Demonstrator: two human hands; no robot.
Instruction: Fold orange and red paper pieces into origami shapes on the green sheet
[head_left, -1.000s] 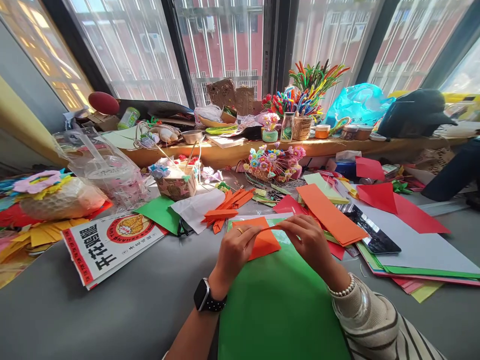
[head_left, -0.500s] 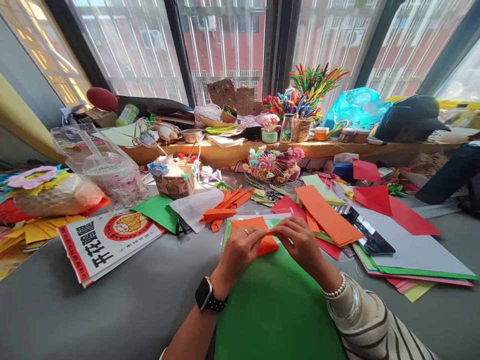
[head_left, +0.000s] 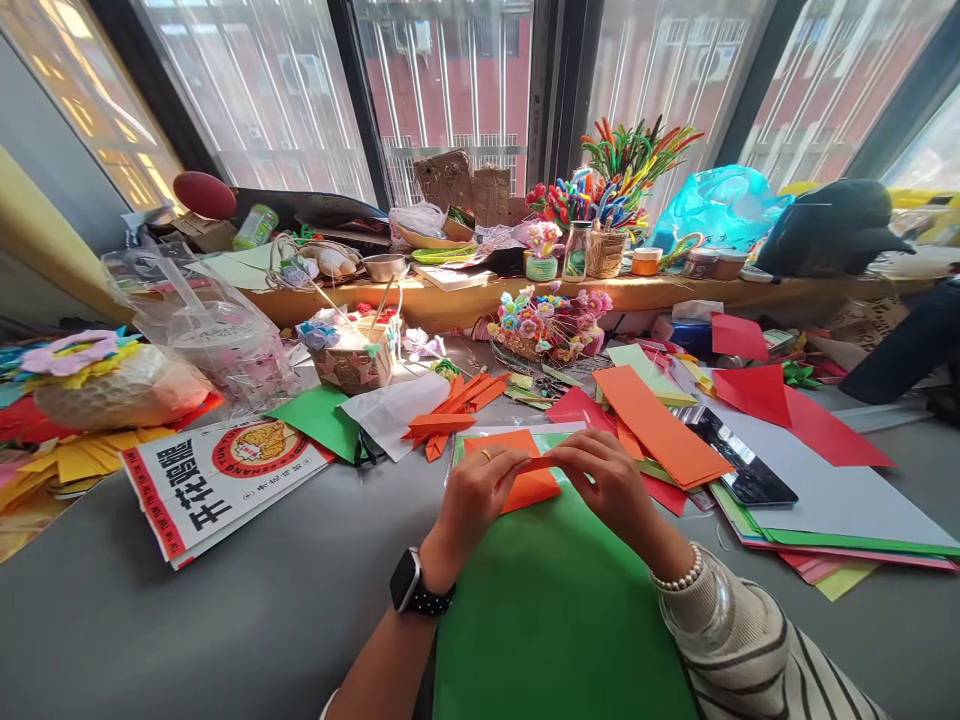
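Note:
Between my fingertips is a small folded strip of orange paper (head_left: pixel 537 464), pinched at its left end by my left hand (head_left: pixel 480 495) and at its right end by my right hand (head_left: pixel 611 490). Both hands are closed on it, and the fingers hide most of the strip. Beneath them lies a flat piece of orange paper (head_left: pixel 531 490) at the far end of a green sheet (head_left: pixel 559 610). Just beyond my left hand is a pile of folded orange paper pieces (head_left: pixel 469 405). Longer orange strips (head_left: pixel 660 425) lie beyond my right hand.
A black phone (head_left: pixel 742 460) rests on stacked coloured paper (head_left: pixel 847 510) at the right. To the left are a printed paper bag (head_left: pixel 225 480), a green paper piece (head_left: pixel 319 420) and a plastic cup (head_left: pixel 225 345). A flower basket (head_left: pixel 551 325) and a cardboard box (head_left: pixel 352 355) stand farther back.
My hands hold the orange strip in nearly the same place, with the fingertips slightly farther apart and more of the strip showing. The view has shifted slightly.

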